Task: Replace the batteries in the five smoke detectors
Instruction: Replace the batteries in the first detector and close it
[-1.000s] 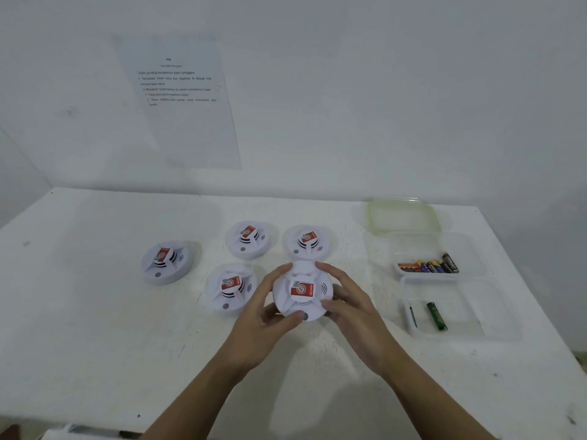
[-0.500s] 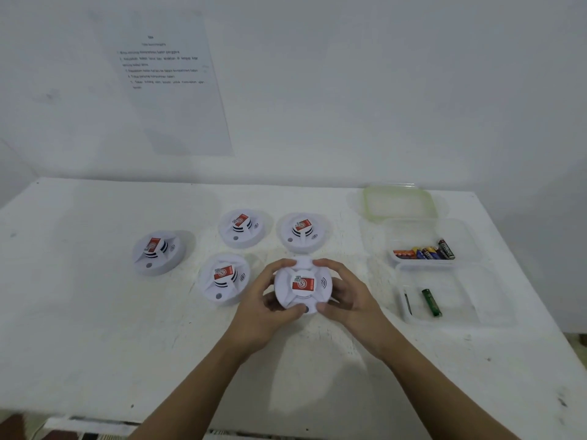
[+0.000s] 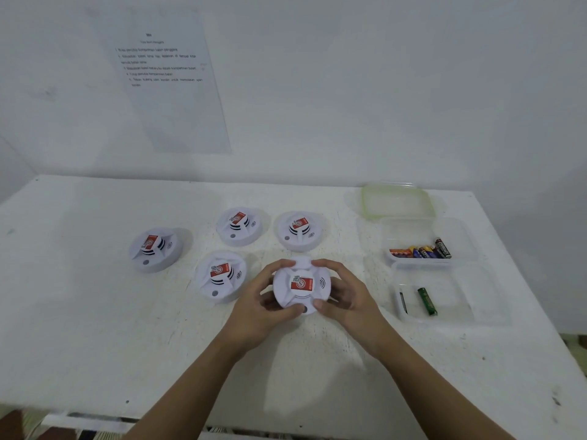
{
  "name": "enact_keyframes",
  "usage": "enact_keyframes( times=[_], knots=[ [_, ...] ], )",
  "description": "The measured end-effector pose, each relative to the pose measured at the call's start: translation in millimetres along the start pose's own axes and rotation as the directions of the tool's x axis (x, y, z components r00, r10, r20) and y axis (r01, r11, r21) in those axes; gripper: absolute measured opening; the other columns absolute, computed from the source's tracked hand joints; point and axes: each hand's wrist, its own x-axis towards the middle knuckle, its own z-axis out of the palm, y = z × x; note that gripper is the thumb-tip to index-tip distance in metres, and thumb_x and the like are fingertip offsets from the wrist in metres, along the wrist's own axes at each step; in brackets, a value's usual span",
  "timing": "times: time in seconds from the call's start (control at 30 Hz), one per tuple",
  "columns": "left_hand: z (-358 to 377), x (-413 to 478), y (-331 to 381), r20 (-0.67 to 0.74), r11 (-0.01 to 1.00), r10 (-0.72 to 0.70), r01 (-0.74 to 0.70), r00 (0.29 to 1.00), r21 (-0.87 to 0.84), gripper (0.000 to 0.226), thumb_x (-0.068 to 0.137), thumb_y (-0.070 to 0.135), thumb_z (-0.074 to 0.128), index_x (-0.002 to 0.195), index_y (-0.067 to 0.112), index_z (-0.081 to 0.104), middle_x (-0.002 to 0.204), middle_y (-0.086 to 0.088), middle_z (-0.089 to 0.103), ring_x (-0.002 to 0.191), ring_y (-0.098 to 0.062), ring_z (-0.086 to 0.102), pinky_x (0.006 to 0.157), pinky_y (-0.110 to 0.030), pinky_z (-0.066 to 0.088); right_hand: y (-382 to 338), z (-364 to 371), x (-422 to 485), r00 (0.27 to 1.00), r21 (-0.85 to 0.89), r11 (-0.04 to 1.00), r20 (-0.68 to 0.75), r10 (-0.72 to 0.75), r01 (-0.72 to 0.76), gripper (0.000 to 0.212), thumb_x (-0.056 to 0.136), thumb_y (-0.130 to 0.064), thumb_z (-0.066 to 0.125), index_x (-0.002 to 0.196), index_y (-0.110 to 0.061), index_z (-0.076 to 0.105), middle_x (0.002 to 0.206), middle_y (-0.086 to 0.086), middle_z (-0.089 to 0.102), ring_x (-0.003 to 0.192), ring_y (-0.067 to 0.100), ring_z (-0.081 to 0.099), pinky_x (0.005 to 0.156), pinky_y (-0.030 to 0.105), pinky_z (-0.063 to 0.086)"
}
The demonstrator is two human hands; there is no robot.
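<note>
Gripping the nearest smoke detector point(image 3: 301, 285) from both sides, the left hand point(image 3: 259, 304) and right hand point(image 3: 344, 295) curl around its rim, thumbs on the near edge and fingertips over the far edge; both hands are partly closed on the housing, which sits at the near centre of the white table point(image 3: 95, 328). The step in hand appears to be opening this unit to reach its battery bay. To do it well, hold one half steady and twist or lift the other evenly, keeping pressure on the rim and off the raised centre. The cap carries a red-and-white label point(image 3: 301, 283) with a circular emblem; its text is too small to read, and sound-wave marks are printed to its right. Four more detectors point(image 3: 222, 276) point(image 3: 155, 249) point(image 3: 239, 226) point(image 3: 298, 230) lie to the left and beyond, with matching labels. To the right, a clear tub point(image 3: 460, 236) holds a row of mixed batteries point(image 3: 419, 250) with illegible brand print; a nearer tub point(image 3: 470, 296) holds one green battery point(image 3: 427, 300). A green-rimmed lid point(image 3: 397, 201) lies beyond them. The printed sheet point(image 3: 168, 81) on the wall shows numbered lines, unreadable.
</note>
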Motion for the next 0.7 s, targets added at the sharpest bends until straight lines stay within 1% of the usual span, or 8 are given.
enact_keyframes(
  times=[0.07,0.2,0.33,0.53,0.7],
  knots=[
    [-0.1,-0.3,0.7,0.006,1.0,0.004,-0.004,1.0,-0.001,0.063,0.081,0.0,0.081,0.133,0.025,0.056,0.127,0.008,0.066,0.117,-0.019,0.066,0.088,-0.035,0.06,-0.3,-2.0,-0.1,1.0,0.01,1.0,0.008,0.005,-0.005,0.053,0.09,0.007,0.067,0.134,-0.019,0.053,0.121,0.006,0.071,0.115,0.023,0.067,0.089,0.032,0.058],
    [0.1,-0.3,3.1,0.004,0.999,0.025,-0.025,1.0,0.029,0.063,0.08,-0.001,0.081,0.131,0.027,0.056,0.124,0.014,0.067,0.117,-0.013,0.066,0.083,-0.026,0.059,-0.8,-5.0,1.7,0.999,-0.002,1.0,0.037,0.004,-0.004,0.055,0.09,0.009,0.066,0.136,-0.021,0.054,0.13,0.005,0.067,0.122,0.023,0.063,0.095,0.035,0.057],
    [-1.2,1.9,4.9,0.014,0.999,0.034,-0.034,0.999,0.038,0.065,0.079,0.0,0.082,0.133,0.026,0.056,0.125,0.011,0.067,0.117,-0.016,0.066,0.084,-0.028,0.06,-1.6,-7.7,4.7,0.998,-0.012,1.0,0.057,0.008,-0.007,0.056,0.09,0.008,0.067,0.136,-0.021,0.054,0.131,0.005,0.066,0.124,0.024,0.062,0.098,0.04,0.056],
    [-1.0,4.7,8.9,0.021,0.998,0.045,-0.046,0.999,0.041,0.064,0.079,-0.002,0.081,0.132,0.024,0.056,0.122,0.014,0.067,0.115,-0.013,0.067,0.083,-0.026,0.059,-1.7,-7.9,7.4,0.999,-0.023,1.0,0.047,-0.004,0.005,0.057,0.089,0.008,0.068,0.135,-0.023,0.055,0.13,0.001,0.066,0.124,0.022,0.061,0.095,0.034,0.057],
    [-3.6,6.2,8.4,0.011,0.997,0.061,-0.062,0.998,0.05,0.064,0.079,-0.002,0.082,0.131,0.024,0.057,0.124,0.011,0.067,0.115,-0.016,0.067,0.084,-0.028,0.059,-0.9,-6.7,10.3,0.999,-0.046,0.999,0.043,-0.027,0.029,0.057,0.088,0.008,0.068,0.134,-0.024,0.055,0.131,-0.004,0.065,0.124,0.019,0.062,0.093,0.031,0.057]
  ],
)
